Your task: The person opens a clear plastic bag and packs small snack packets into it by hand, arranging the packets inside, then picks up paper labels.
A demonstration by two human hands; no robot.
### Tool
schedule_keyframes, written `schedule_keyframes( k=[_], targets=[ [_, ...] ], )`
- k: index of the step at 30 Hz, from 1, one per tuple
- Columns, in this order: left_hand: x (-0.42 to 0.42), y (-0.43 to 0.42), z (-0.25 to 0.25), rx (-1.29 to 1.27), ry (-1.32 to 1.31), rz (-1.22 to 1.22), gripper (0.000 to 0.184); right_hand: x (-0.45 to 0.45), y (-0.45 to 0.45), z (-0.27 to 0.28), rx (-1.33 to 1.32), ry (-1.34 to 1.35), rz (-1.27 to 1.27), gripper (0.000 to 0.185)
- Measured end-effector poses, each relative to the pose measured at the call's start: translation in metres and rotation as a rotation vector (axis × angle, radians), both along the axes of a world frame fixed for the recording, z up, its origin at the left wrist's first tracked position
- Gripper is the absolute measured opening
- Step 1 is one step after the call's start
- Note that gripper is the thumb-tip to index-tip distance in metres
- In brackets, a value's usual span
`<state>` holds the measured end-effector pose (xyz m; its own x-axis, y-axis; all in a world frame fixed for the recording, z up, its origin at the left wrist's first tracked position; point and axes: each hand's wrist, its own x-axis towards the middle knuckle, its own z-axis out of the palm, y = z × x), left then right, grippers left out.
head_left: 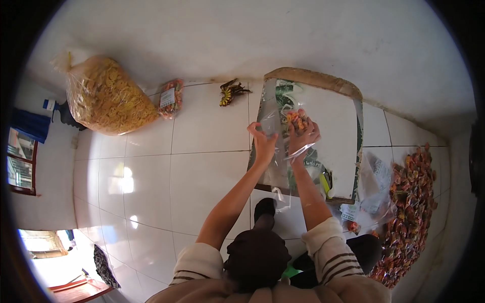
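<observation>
My right hand [304,137] is closed around a cluster of small orange wrapped pieces [297,120], held above a low board. Thin clear plastic stretches across its wrist. My left hand [262,144] is beside it on the left, fingers bent at the edge of a clear plastic bag [277,123]. The bag's outline is hard to follow against the board [331,121], which has a white top and worn green and brown edges. A yellow and black object [326,184] lies at the board's near right corner.
A big heap of orange wrapped pieces [411,202] lies along the right, with clear bags with printed labels [374,182] next to it. Bananas [230,94], a filled labelled pack [171,98] and a large bag of yellowish snacks [108,98] sit by the wall on the tiled floor [202,177].
</observation>
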<state>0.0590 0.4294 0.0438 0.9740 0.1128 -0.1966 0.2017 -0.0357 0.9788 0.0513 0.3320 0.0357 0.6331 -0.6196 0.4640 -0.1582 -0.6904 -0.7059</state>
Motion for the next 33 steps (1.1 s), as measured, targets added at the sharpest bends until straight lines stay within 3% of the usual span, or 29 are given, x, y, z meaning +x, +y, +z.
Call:
schedule_keyframes(
  k=[2,6,10,11,12,14,19,21,22,25,27,29,30,32,33],
  targets=[
    [-0.009,0.004,-0.010,0.307,-0.371,-0.009,0.052,0.002,0.002,-0.005,0.050,-0.003,0.008,0.062],
    [-0.011,0.010,-0.003,0.535,-0.381,-0.292,0.048,0.004,0.005,-0.007,0.230,-0.034,0.049,0.063],
    [-0.001,0.008,0.011,0.593,-0.232,-0.538,0.063,0.007,0.001,-0.008,0.202,-0.055,0.037,0.063],
    [0.002,0.008,0.017,0.641,-0.147,-0.599,0.068,0.006,0.002,-0.005,0.345,-0.092,0.076,0.060],
    [0.007,0.008,0.013,0.638,-0.148,-0.598,0.068,0.003,0.002,0.000,0.488,-0.128,0.116,0.057],
    [0.017,0.006,-0.003,0.668,-0.204,-0.620,0.072,-0.001,0.001,-0.013,0.469,-0.136,0.087,0.052],
    [0.018,-0.001,0.012,0.791,-0.144,-0.716,0.074,-0.007,-0.001,-0.018,0.437,-0.103,0.002,0.036],
    [0.016,-0.003,0.015,0.852,-0.135,-0.754,0.074,-0.008,-0.006,-0.018,0.543,-0.087,0.224,0.034],
    [0.016,-0.006,0.016,0.863,-0.122,-0.730,0.071,-0.010,-0.007,-0.018,0.539,-0.089,0.220,0.034],
    [0.018,-0.013,0.013,0.875,-0.161,-0.663,0.066,-0.023,-0.012,-0.022,0.268,0.052,0.395,0.039],
    [0.015,-0.019,0.021,0.906,-0.186,-0.609,0.063,-0.044,-0.019,-0.031,-0.192,0.121,0.704,0.047],
    [0.017,-0.023,0.018,0.945,-0.237,-0.619,0.064,-0.077,-0.043,-0.030,-0.254,0.157,1.099,0.050],
    [0.018,-0.025,0.014,0.998,-0.270,-0.612,0.064,-0.093,-0.054,-0.016,-0.267,0.162,1.064,0.050],
    [0.024,-0.027,0.014,1.093,-0.232,-0.628,0.062,-0.132,-0.073,0.042,-0.250,0.669,1.340,0.046],
    [0.027,-0.026,0.016,1.069,-0.193,-0.634,0.060,-0.148,-0.085,0.077,-0.247,0.670,1.288,0.046]
  ],
)
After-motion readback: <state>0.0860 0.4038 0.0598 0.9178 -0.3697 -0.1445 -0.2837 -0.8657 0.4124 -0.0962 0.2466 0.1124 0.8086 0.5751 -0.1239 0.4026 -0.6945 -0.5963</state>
